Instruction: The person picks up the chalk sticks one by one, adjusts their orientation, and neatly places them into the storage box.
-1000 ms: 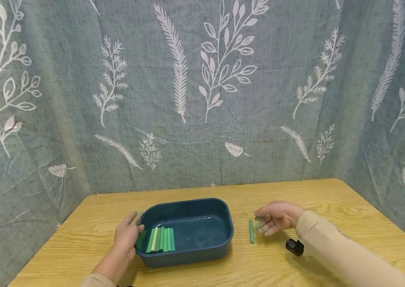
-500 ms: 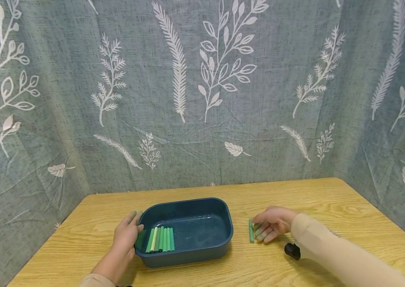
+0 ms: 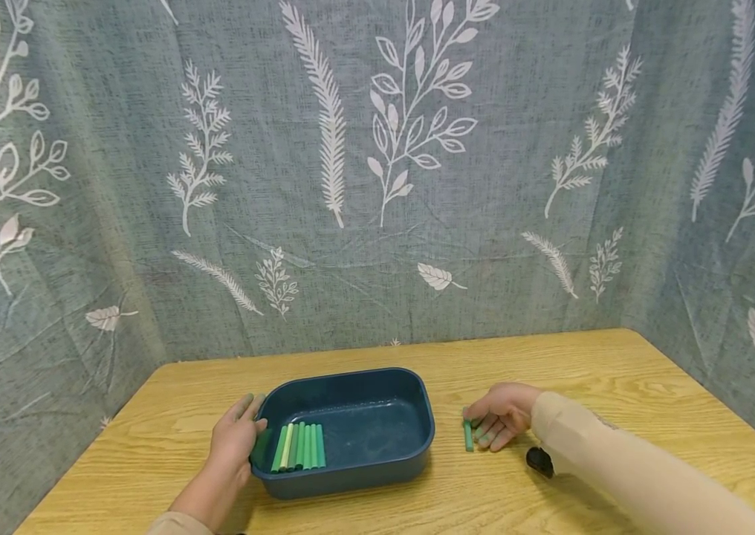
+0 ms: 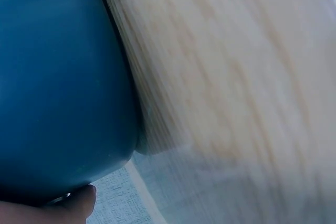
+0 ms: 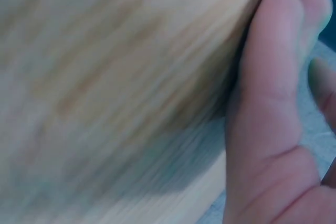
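Note:
A dark blue tub (image 3: 344,484) stands on the table, with a row of green and pale yellow chalk sticks (image 3: 300,447) inside at its left end. My left hand (image 3: 233,438) grips the tub's left side, its thumb at the rim. In the left wrist view a fingertip (image 4: 81,201) touches the tub's blue wall (image 4: 63,87). Right of the tub, a single green chalk stick (image 3: 468,437) lies on the wood. My right hand (image 3: 501,414) pinches its far end, which the fingers cover. Several fingertips show a green tint.
The wooden table (image 3: 591,357) meets a blue-green cloth (image 3: 364,297) with white leaf prints behind and at both sides. A black wrist camera (image 3: 539,462) is under the right sleeve (image 3: 591,438).
My right hand has moved left, from beside the lone chalk stick onto its far end. My left hand, the tub and the row of chalk sticks stay put.

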The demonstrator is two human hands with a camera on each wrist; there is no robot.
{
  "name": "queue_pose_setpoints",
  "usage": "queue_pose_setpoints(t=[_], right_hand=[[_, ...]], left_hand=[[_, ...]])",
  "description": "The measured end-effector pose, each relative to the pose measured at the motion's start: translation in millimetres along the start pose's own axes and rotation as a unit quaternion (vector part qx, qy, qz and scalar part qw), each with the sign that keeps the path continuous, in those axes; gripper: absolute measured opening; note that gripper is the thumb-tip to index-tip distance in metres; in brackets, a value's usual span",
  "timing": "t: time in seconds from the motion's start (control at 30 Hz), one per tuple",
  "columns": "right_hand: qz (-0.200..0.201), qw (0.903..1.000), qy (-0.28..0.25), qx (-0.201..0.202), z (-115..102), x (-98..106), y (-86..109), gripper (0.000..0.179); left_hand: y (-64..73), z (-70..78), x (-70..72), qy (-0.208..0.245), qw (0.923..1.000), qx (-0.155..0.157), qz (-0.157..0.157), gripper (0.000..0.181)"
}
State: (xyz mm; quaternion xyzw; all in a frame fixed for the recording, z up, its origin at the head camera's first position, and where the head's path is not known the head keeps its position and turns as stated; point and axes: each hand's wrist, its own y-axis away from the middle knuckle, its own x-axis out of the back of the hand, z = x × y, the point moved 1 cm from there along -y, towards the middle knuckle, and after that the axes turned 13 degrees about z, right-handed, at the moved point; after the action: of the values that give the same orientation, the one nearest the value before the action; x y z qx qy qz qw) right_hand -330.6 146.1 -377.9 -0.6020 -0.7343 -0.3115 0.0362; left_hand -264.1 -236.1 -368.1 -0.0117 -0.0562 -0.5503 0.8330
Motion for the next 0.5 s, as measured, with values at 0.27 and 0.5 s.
queue_pose_setpoints(t=[0.27,0.5], right_hand=[[0.016,0.9984,0.053,-0.014,-5.5,-0.6,-2.1,0.022],[0.020,0.9969,0.075,-0.008,-6.7,-3.2,-5.8,0.023]], left_hand=[[0.2,-0.9,-1.1,-0.016,0.9999,0.002,0.001,0.057],[-0.9,0.4,-0.8,-0.023,0.9997,0.004,0.000,0.056]])
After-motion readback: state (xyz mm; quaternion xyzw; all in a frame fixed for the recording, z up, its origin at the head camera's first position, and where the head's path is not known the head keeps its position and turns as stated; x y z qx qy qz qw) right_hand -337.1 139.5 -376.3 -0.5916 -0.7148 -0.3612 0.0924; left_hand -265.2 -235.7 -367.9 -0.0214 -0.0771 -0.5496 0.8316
